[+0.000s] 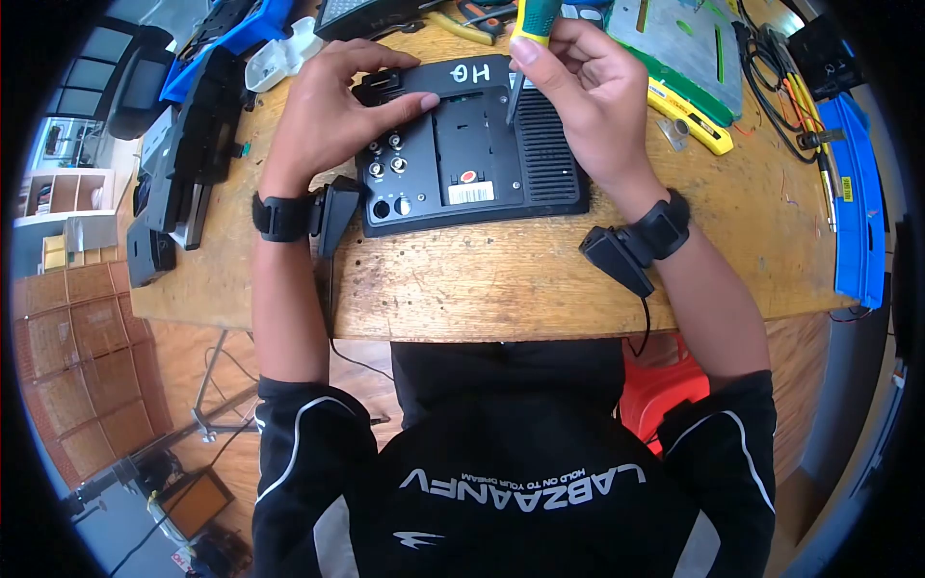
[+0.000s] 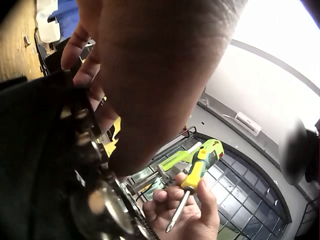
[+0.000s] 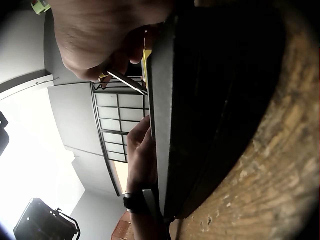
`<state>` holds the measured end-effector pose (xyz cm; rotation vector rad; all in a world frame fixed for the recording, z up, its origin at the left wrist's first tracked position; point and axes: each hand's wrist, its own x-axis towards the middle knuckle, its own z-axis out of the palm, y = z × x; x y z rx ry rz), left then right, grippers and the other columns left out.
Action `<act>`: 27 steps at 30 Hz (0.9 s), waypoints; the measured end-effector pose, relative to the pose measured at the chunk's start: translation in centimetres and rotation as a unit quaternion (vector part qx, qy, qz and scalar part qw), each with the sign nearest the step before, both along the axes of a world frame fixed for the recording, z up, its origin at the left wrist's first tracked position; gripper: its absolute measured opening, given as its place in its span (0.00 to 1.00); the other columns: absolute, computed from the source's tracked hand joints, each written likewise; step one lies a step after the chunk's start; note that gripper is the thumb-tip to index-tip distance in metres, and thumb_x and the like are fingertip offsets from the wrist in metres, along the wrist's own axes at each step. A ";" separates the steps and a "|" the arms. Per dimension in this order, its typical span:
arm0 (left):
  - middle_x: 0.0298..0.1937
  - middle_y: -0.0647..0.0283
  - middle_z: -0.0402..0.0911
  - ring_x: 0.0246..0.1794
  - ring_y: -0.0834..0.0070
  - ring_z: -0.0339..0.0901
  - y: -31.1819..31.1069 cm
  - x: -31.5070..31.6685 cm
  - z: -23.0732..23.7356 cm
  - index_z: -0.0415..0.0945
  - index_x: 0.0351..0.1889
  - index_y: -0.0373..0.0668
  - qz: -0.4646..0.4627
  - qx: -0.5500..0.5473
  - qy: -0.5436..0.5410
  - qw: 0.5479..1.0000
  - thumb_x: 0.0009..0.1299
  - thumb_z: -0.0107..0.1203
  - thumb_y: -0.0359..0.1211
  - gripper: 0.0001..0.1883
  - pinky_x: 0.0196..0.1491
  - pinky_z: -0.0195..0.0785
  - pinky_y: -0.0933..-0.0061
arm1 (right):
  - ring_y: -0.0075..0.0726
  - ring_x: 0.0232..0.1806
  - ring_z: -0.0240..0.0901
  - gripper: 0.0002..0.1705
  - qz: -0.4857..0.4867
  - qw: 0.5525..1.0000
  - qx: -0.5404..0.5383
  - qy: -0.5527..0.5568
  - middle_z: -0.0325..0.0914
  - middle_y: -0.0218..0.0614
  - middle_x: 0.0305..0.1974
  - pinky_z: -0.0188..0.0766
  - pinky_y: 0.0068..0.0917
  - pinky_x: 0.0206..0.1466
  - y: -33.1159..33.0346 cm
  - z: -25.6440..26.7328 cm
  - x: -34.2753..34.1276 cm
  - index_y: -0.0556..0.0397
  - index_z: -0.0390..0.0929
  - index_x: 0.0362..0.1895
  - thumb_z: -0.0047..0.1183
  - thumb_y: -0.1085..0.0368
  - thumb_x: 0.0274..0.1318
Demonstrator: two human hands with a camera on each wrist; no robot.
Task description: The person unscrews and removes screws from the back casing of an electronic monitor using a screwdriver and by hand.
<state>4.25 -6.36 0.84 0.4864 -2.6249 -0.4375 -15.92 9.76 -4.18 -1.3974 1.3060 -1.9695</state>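
Observation:
A flat black device with vent slots, round metal connectors and "HQ" written on it lies back-up on the wooden table. My left hand rests over its left side, thumb reaching onto the recessed middle panel and fingers stretched toward the far edge. Above the vent side, my right hand holds a screwdriver by its yellow and green handle. The shaft slants down, and its tip is close over the panel's right border in the head view. From the right wrist view, the device's dark side wall hides much of the work.
Right of the device lie a yellow utility knife, a green-edged panel and black cables. A blue tray lines the right edge. Black equipment and a white plastic part occupy the left; yellow-handled pliers lie behind.

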 end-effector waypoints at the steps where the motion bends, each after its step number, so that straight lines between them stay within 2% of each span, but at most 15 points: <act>1: 0.49 0.60 0.87 0.51 0.64 0.83 0.3 -0.1 0.1 0.88 0.47 0.40 0.006 0.019 -0.007 1.000 0.59 0.76 0.46 0.24 0.54 0.73 0.64 | 0.23 0.44 0.82 0.16 -0.001 1.000 0.000 0.000 0.85 0.37 0.43 0.76 0.20 0.52 0.0 0.0 0.1 0.63 0.82 0.52 0.62 0.62 0.69; 7: 0.45 0.58 0.87 0.47 0.65 0.84 0.7 -0.4 -0.3 0.88 0.47 0.40 0.036 -0.031 -0.016 0.999 0.61 0.74 0.47 0.24 0.52 0.74 0.65 | 0.22 0.43 0.81 0.15 -0.002 0.999 -0.004 0.033 0.86 0.36 0.41 0.76 0.20 0.51 0.0 0.5 0.5 0.63 0.83 0.50 0.60 0.61 0.70; 9: 0.45 0.58 0.88 0.46 0.65 0.84 0.7 -0.4 -0.2 0.88 0.47 0.40 0.043 -0.018 -0.024 0.999 0.62 0.74 0.47 0.24 0.50 0.74 0.65 | 0.17 0.30 0.73 0.11 -0.008 1.000 -0.017 0.024 0.82 0.30 0.32 0.68 0.17 0.35 -0.1 1.3 0.9 0.60 0.80 0.38 0.62 0.63 0.67; 14: 0.44 0.58 0.88 0.43 0.66 0.84 0.5 -0.3 -0.5 0.88 0.48 0.39 0.041 0.001 -0.016 0.999 0.63 0.73 0.46 0.23 0.46 0.75 0.67 | 0.20 0.33 0.75 0.12 0.006 1.000 0.011 -0.014 0.83 0.33 0.33 0.69 0.19 0.37 0.2 1.5 1.1 0.62 0.82 0.39 0.65 0.65 0.63; 16: 0.44 0.58 0.88 0.43 0.67 0.84 0.3 -0.4 -0.7 0.87 0.49 0.39 0.004 -0.004 0.009 1.000 0.64 0.73 0.45 0.23 0.44 0.75 0.67 | 0.20 0.33 0.75 0.11 0.014 0.999 0.007 -0.040 0.83 0.33 0.33 0.69 0.18 0.37 0.1 1.6 1.2 0.62 0.82 0.39 0.65 0.65 0.63; 20: 0.45 0.58 0.87 0.43 0.67 0.84 0.6 -0.5 -0.8 0.87 0.50 0.39 0.019 0.018 -0.003 1.000 0.65 0.72 0.45 0.22 0.44 0.75 0.68 | 0.19 0.32 0.75 0.11 0.006 1.000 0.007 0.001 0.83 0.33 0.32 0.69 0.18 0.37 0.2 1.4 0.8 0.62 0.81 0.38 0.65 0.65 0.63; 22: 0.45 0.59 0.87 0.43 0.67 0.83 0.4 -0.6 -0.7 0.86 0.50 0.39 0.003 -0.031 -0.003 1.000 0.65 0.72 0.45 0.22 0.44 0.75 0.68 | 0.19 0.32 0.74 0.11 0.011 1.000 0.011 0.002 0.83 0.33 0.32 0.69 0.18 0.37 0.2 1.2 0.7 0.61 0.81 0.37 0.65 0.65 0.63; 23: 0.45 0.59 0.87 0.43 0.67 0.83 0.4 -0.6 -0.6 0.86 0.50 0.39 0.003 -0.033 -0.002 0.999 0.65 0.72 0.45 0.22 0.44 0.75 0.68 | 0.19 0.32 0.74 0.11 -0.001 0.999 0.007 0.039 0.82 0.32 0.31 0.68 0.18 0.36 0.1 1.1 0.4 0.61 0.81 0.37 0.65 0.65 0.63; 25: 0.46 0.58 0.87 0.45 0.67 0.83 0.7 -0.6 -0.8 0.85 0.51 0.39 0.013 0.013 0.005 1.000 0.66 0.71 0.45 0.22 0.44 0.75 0.68 | 0.18 0.32 0.73 0.11 -0.015 0.997 0.005 0.076 0.82 0.32 0.31 0.68 0.19 0.36 0.1 1.3 0.4 0.61 0.81 0.36 0.65 0.65 0.63; 27: 0.46 0.58 0.86 0.45 0.67 0.83 0.6 -0.7 -0.8 0.85 0.51 0.39 0.010 0.017 -0.002 1.000 0.66 0.71 0.45 0.22 0.45 0.75 0.67 | 0.17 0.30 0.72 0.10 -0.009 1.000 -0.006 0.006 0.81 0.31 0.30 0.67 0.18 0.34 -0.1 1.4 1.3 0.61 0.81 0.36 0.65 0.65 0.63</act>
